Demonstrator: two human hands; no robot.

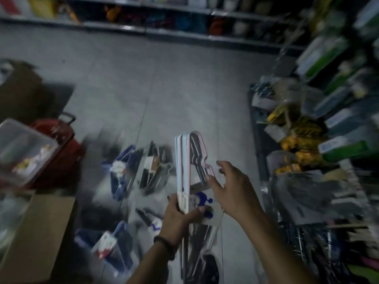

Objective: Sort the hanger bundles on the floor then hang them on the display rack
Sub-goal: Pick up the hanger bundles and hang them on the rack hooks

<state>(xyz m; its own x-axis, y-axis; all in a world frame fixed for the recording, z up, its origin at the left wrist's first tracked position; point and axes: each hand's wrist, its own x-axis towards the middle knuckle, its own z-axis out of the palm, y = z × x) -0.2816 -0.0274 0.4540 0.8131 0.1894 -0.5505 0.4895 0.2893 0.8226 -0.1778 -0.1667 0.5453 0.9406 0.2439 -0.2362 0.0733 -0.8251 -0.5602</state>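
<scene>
My left hand (pixel 178 213) grips a bundle of pastel hangers (pixel 185 160) by its lower part, where a white label with a blue figure (pixel 202 198) wraps it. The bundle stands upright, hooks pointing right. My right hand (pixel 231 186) hovers just right of the hooks with fingers spread, one fingertip touching or nearly touching a hook. On the floor lie several more bundles: a blue one (pixel 121 171), a dark one (pixel 153 169), another blue one (pixel 114 242) and a dark one (pixel 203 261) under my arms. The picture is blurred.
A red basket (pixel 63 136) with a clear plastic box (pixel 22 148) stands at the left, a cardboard box (pixel 39 236) near it. A crowded display rack (pixel 320 124) fills the right side. Shelves (pixel 164 27) run along the back, with bare grey floor (pixel 143 83) between.
</scene>
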